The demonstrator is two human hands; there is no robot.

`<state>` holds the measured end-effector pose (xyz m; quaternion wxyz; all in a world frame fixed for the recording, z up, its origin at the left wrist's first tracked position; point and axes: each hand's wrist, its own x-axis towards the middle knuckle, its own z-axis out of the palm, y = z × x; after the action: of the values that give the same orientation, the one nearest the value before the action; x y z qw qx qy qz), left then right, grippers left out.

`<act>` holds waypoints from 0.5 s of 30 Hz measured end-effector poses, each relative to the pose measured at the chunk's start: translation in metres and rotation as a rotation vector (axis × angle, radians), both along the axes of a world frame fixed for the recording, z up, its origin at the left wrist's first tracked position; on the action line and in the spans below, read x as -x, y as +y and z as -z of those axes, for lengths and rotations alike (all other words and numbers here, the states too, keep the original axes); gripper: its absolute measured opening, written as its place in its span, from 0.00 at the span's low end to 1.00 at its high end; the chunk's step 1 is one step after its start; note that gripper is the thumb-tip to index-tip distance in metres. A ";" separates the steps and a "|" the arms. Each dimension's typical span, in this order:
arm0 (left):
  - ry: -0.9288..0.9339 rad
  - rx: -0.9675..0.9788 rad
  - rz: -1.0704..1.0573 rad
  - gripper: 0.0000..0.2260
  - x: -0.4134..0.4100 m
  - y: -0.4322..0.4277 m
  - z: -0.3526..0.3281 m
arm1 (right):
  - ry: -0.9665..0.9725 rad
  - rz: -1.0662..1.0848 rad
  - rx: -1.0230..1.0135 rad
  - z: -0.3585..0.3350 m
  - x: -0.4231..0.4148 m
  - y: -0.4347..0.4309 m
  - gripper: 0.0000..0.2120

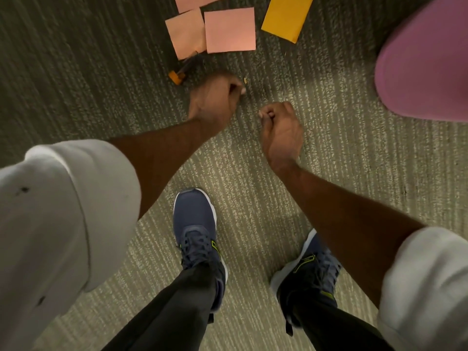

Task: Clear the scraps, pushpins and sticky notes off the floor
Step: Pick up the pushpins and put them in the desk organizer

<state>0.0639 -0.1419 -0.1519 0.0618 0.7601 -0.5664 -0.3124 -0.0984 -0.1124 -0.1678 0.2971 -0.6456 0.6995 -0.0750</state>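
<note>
A grey-green ribbed carpet (342, 160) filled the view, and a large pink rounded object (425, 64), only partly seen, was set at the far right. Three pink sticky notes were spread at the far centre: one cut by the top edge (195, 2), a left one (187, 34) and a right one (230, 30) overlapping it. A yellow paper (287, 16) lay just right of them, its long axis slanting far-right. Nearer, at the left note's corner, a dark object with an orange end (181, 72), too blurred to name, was angled near-left.

The left hand (215, 102) was held low over the carpet with fingers curled in a pinch; the right hand (281, 130) was likewise curled. Whether either held anything could not be told. A tiny pale scrap (245, 80) lay just beyond the left hand's fingertips, so the left was judged nearer to it. Nothing was seen barring that reach.
</note>
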 end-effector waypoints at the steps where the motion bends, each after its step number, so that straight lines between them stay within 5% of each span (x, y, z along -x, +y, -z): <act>1: 0.049 -0.016 -0.089 0.08 0.002 -0.004 0.004 | -0.009 -0.009 -0.005 0.000 0.002 -0.002 0.05; 8: 0.182 0.038 -0.430 0.11 0.019 -0.017 0.019 | 0.012 -0.166 0.010 0.001 0.014 -0.019 0.04; 15: 0.059 0.050 -0.319 0.11 0.024 -0.021 0.017 | 0.128 -0.428 0.074 0.007 0.014 -0.032 0.05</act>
<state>0.0404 -0.1632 -0.1692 0.1463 0.8292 -0.4438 -0.3067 -0.1127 -0.1445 -0.1747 0.2375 -0.7931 0.5609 0.0052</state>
